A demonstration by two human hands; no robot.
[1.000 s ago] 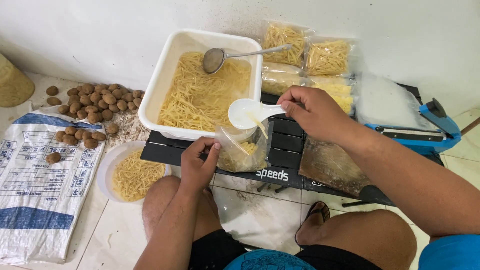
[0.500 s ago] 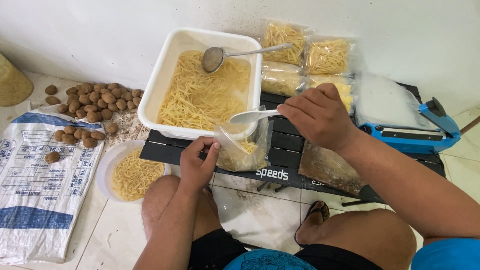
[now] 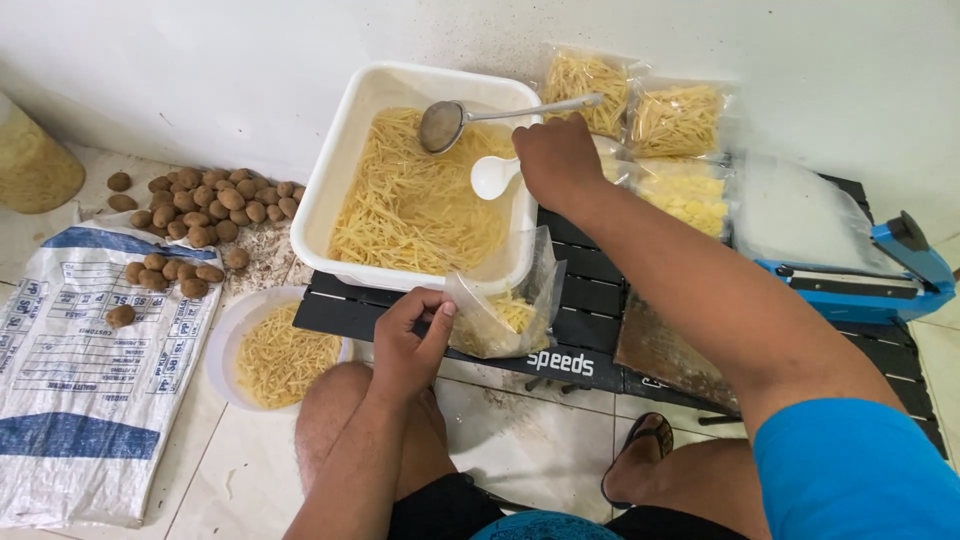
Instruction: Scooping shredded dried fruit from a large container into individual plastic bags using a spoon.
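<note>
Clear plastic bag (image 3: 505, 312), partly filled with pale yellow potato strips, stands open on the black table (image 3: 590, 285), pinched at its rim by the left hand (image 3: 408, 340). The right hand (image 3: 556, 160), arm outstretched, grips a white spoon (image 3: 494, 176) over the white tub (image 3: 335, 180).

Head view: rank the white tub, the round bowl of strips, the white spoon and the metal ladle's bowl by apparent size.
1. White tub
2. Round bowl
3. White spoon and metal ladle's bowl look alike; the right hand hides the spoon's handle.
</note>
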